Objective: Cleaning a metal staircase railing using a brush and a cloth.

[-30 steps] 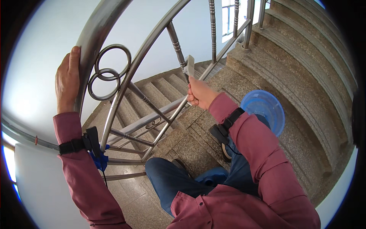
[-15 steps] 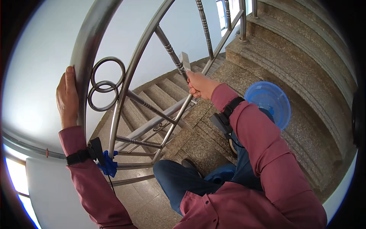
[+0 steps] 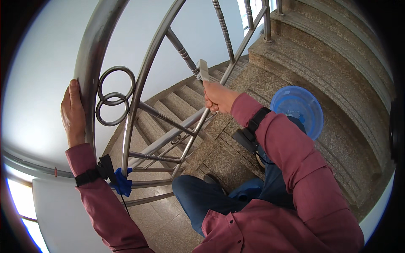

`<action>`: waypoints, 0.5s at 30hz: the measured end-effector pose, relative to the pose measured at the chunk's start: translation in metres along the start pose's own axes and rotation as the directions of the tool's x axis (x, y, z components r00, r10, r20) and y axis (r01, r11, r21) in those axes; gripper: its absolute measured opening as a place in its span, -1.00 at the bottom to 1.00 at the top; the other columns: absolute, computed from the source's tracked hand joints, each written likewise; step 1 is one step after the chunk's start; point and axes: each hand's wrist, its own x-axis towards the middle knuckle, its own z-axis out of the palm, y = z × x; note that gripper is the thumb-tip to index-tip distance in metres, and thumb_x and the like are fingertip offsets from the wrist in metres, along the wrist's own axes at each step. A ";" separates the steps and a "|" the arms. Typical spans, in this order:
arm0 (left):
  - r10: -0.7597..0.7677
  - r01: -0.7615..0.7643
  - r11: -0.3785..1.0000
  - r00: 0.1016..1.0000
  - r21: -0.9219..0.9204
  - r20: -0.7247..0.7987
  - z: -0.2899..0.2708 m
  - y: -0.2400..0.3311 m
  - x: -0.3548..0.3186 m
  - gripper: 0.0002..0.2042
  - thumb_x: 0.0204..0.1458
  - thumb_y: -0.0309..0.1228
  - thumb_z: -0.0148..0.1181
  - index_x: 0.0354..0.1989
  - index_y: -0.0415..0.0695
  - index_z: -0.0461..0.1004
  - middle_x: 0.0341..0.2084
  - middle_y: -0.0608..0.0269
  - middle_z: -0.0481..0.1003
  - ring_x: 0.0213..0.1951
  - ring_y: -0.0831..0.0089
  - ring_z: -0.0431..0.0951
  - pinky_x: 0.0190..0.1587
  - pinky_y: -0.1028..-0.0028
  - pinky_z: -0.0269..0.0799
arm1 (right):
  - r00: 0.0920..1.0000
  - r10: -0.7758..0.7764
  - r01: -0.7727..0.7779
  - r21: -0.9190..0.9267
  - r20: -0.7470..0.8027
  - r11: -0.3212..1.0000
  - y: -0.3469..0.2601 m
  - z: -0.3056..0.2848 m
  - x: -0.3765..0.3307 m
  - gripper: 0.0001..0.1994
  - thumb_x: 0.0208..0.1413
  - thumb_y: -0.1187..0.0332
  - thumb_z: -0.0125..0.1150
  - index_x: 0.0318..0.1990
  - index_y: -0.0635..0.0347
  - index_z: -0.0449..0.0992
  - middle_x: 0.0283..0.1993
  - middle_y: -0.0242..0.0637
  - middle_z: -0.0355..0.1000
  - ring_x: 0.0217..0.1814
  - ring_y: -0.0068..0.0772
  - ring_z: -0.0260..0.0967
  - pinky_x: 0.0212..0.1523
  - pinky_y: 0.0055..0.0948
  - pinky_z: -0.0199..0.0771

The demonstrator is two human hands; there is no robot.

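My left hand [image 3: 72, 116] rests closed along the thick steel handrail [image 3: 90, 67], thumb lying up its side, the other fingers partly hidden. In my closed right hand [image 3: 218, 98] is a small pale scrub brush [image 3: 203, 70]. Its head points up, and its side meets the lower part of a ridged metal baluster [image 3: 182, 51]; the handle is hidden in my fist. Two interlocked metal rings [image 3: 114, 105] sit between the handrail and the inner rail. A blue cloth [image 3: 122, 182] hangs on the railing beside my left forearm.
A translucent blue basin [image 3: 314, 113] stands on the speckled stone steps [image 3: 312, 59] to my right, beyond my right forearm. Something blue [image 3: 249, 189] shows between my legs. Behind the railing another flight of stairs [image 3: 168, 110] descends beside a white wall [image 3: 55, 92].
The view has shifted slightly. My right hand and the brush have moved a little left and down, staying at the baluster. My left hand keeps its place on the handrail.
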 end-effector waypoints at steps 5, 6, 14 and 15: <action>0.009 -0.008 1.000 1.000 -0.018 0.007 0.002 0.000 -0.001 -0.23 0.35 0.28 -0.24 0.09 -0.26 0.57 -0.30 -0.04 0.58 -0.26 0.26 0.50 -0.13 0.29 0.40 | 0.999 -0.047 0.048 0.030 -0.020 0.998 -0.014 -0.013 0.008 -0.64 0.46 0.02 -0.15 -0.32 0.07 0.18 -0.53 -0.44 0.09 -0.67 -0.59 0.00 -0.73 -0.52 -0.08; 0.017 -0.017 1.000 1.000 -0.013 0.003 0.002 -0.001 -0.001 -0.23 0.35 0.28 -0.24 0.08 -0.26 0.58 -0.33 -0.02 0.57 -0.28 0.27 0.49 -0.15 0.29 0.39 | 0.994 -0.101 0.104 0.056 -0.048 0.993 -0.019 -0.010 0.001 -0.65 0.45 0.03 -0.14 -0.32 0.06 0.19 -0.54 -0.45 0.09 -0.67 -0.59 0.00 -0.72 -0.51 -0.07; 0.034 -0.034 0.999 0.999 -0.011 -0.011 0.002 0.003 0.000 -0.23 0.35 0.28 -0.24 0.03 -0.29 0.58 -0.45 0.05 0.51 -0.39 0.33 0.40 -0.26 0.30 0.33 | 0.578 -0.783 0.622 -0.497 -0.232 0.606 -0.010 -0.017 -0.014 -0.62 0.46 0.06 -0.10 -0.31 0.17 0.32 -0.54 -0.34 0.26 -0.61 -0.45 0.22 -0.62 -0.32 0.17; 0.008 -0.008 1.000 1.000 -0.004 0.010 -0.003 0.000 -0.001 -0.23 0.35 0.28 -0.24 0.04 -0.29 0.58 -0.45 0.05 0.51 -0.38 0.33 0.40 -0.26 0.31 0.33 | 0.531 -0.838 0.635 -0.598 -0.122 0.489 -0.012 -0.007 -0.034 -0.61 0.46 0.05 -0.09 -0.29 0.20 0.36 -0.53 -0.27 0.29 -0.57 -0.36 0.27 -0.54 -0.25 0.24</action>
